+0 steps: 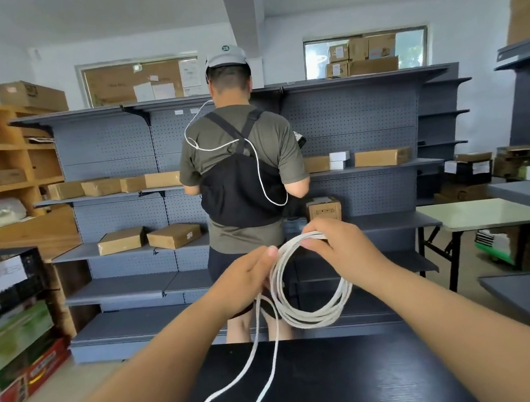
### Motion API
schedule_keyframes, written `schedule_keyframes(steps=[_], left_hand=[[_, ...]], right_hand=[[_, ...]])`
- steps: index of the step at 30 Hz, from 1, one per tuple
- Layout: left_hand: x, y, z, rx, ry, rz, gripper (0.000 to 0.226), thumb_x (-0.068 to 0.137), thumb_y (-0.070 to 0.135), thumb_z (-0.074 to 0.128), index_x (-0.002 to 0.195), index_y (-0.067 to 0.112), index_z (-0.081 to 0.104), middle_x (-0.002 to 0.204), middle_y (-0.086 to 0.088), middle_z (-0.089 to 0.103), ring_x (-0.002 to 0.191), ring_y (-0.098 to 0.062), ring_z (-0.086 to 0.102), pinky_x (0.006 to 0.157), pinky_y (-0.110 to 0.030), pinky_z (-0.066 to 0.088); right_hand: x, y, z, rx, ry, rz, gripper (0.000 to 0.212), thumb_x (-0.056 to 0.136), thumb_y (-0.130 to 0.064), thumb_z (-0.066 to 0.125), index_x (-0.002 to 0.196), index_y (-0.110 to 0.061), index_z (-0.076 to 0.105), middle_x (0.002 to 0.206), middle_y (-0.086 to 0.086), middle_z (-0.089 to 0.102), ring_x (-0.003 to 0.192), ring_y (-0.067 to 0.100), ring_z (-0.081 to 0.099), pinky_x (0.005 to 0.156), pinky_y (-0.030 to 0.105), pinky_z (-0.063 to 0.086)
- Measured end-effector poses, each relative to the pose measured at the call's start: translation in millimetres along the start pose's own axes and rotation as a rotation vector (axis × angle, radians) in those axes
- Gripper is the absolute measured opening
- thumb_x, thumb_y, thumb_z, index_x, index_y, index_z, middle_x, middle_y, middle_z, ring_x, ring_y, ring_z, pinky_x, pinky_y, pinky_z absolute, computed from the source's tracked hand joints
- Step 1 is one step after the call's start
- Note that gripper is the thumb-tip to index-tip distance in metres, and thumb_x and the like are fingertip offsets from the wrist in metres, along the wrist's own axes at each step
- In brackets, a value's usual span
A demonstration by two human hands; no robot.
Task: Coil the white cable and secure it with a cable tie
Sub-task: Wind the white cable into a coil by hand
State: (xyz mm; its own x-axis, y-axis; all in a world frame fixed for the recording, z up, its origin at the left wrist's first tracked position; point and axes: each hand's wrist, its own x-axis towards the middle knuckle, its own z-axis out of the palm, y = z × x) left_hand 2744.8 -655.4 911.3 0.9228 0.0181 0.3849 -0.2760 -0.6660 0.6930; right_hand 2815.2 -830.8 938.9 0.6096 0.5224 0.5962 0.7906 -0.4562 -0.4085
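Slack of the white cable (315, 319) trails in a long loop onto the near edge of the black table (357, 381); not yet wound in. Above it, several turns are already gathered into a round coil held in the air between both hands. Left hand (249, 277) grips the coil's left side, fingers curled round the strands. Right hand (337, 245) pinches the top of the coil. No cable tie in sight. Estimate: coiling over half done; tying not started.
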Motion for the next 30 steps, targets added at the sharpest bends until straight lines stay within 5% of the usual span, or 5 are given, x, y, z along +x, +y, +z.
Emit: schedule_keyframes(steps=[6, 11, 15, 20, 30], left_hand=[[6, -23, -19, 0.11, -0.047, -0.027, 0.03, 0.097, 0.038, 0.04, 0.084, 0.021, 0.061, 0.077, 0.008, 0.065, 0.072, -0.003, 0.055, 0.074, -0.022, 0.044], [17, -38, -36, 0.344, -0.093, 0.064, 0.023, 0.093, 0.026, 0.054, 0.09, 0.007, 0.067, 0.085, 0.0, 0.064, 0.08, -0.01, 0.057, 0.079, -0.026, 0.045], [21, -57, -54, 0.094, -0.019, -0.046, 0.015, 0.092, 0.018, 0.056, 0.095, 0.017, 0.071, 0.09, 0.014, 0.068, 0.087, 0.003, 0.061, 0.077, -0.011, 0.044], [26, -81, -72, -0.056, 0.283, -0.237, 0.014, 0.094, 0.015, 0.051, 0.092, 0.014, 0.065, 0.086, -0.002, 0.067, 0.078, -0.012, 0.061, 0.064, -0.016, 0.044], [26, -104, -101, -0.955, 0.629, -0.457, 0.017, 0.095, -0.003, 0.036, 0.104, 0.009, 0.045, 0.077, -0.011, 0.053, 0.066, -0.016, 0.056, 0.07, -0.03, 0.052]], right_hand=[[12, 9, -13, -0.034, 0.05, 0.025, 0.019, 0.092, -0.022, 0.053, 0.103, -0.011, 0.064, 0.098, 0.001, 0.064, 0.086, 0.011, 0.051, 0.063, 0.017, 0.03], [24, 5, -10, -0.077, 0.109, 0.069, 0.019, 0.093, -0.025, 0.051, 0.104, -0.015, 0.063, 0.101, 0.002, 0.065, 0.093, 0.017, 0.056, 0.076, 0.026, 0.039], [31, 2, -7, -0.143, 0.087, 0.087, 0.017, 0.093, -0.025, 0.052, 0.102, -0.016, 0.062, 0.099, 0.002, 0.064, 0.091, 0.017, 0.056, 0.074, 0.025, 0.037], [33, -5, 11, -0.185, 0.057, 0.085, 0.017, 0.092, -0.024, 0.053, 0.102, -0.016, 0.063, 0.098, 0.0, 0.064, 0.091, 0.017, 0.056, 0.076, 0.028, 0.04], [42, -23, 42, -0.289, -0.012, 0.118, 0.019, 0.092, -0.028, 0.052, 0.104, -0.019, 0.063, 0.099, -0.001, 0.062, 0.089, 0.014, 0.052, 0.075, 0.023, 0.036]])
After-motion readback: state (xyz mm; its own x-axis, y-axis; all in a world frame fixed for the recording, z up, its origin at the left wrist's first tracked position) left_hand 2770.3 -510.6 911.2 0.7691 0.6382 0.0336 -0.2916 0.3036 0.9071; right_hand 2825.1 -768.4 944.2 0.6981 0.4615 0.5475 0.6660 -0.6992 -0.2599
